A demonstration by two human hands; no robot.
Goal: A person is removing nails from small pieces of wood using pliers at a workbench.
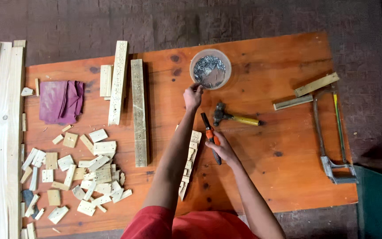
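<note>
left hand at nail bowl, right hand holding pliers

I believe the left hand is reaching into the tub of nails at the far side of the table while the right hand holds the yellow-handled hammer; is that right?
Not quite. In the head view the left hand is at the rim of the tub of nails, but the right hand holds orange-handled pliers, not the hammer. The yellow-handled hammer lies untouched on the table, beyond the pliers.
</note>
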